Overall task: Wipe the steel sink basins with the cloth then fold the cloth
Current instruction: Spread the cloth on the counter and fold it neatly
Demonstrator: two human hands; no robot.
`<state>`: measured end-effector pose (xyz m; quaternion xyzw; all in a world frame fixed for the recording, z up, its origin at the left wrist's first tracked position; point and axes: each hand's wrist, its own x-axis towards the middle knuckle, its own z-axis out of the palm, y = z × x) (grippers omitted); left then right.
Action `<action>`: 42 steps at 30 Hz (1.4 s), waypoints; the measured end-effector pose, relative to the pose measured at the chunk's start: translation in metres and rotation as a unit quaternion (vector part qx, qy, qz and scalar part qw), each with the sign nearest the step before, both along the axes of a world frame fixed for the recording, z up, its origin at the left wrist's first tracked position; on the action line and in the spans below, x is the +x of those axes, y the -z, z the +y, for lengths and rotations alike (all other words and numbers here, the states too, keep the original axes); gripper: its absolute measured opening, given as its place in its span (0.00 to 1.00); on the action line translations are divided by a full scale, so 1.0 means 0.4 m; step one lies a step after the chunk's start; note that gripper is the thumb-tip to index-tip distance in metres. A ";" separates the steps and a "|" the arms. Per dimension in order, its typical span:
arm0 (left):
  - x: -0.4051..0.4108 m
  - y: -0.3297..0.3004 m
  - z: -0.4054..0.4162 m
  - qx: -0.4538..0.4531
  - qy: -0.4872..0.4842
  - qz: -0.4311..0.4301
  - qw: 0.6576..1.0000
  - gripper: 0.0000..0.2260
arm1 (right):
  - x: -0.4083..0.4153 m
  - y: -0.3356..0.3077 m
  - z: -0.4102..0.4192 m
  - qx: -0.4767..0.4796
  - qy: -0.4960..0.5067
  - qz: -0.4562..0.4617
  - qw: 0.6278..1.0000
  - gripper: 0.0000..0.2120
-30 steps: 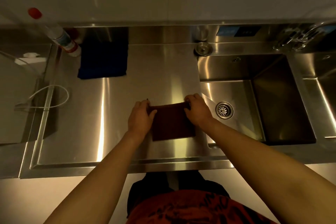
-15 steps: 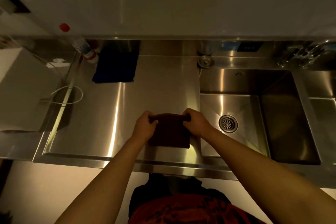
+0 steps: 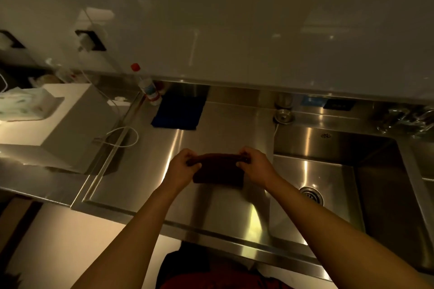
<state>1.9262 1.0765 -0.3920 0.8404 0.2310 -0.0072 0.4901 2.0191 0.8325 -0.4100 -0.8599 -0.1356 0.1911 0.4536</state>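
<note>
Change: the view has tipped up, so more wall shows than a second ago, and the cloth is folded narrower, its far edge now rolled toward the person.
Left hand: fingers curled, pinching the cloth's left end along the far edge.
Right hand: the same pinch on the right end, thumb on the near side.
Cloth: dark brown, lying on the steel drainboard just left of the sink basin, between the two hands.
Surface: brushed steel counter with a raised front lip, glossy pale wall behind, dim warm light.
Back of counter: blue cloth lying flat, red-capped bottle just beside it on the left.
Left side: white box with a tissue pack on top, white cable looped beside it.
Basin: bare steel, with a round drain strainer in its floor.
</note>
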 end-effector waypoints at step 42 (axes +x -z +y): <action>0.627 0.133 0.753 -0.098 0.047 -0.021 0.994 0.09 | 0.534 0.064 0.762 0.032 0.171 0.057 0.983 0.12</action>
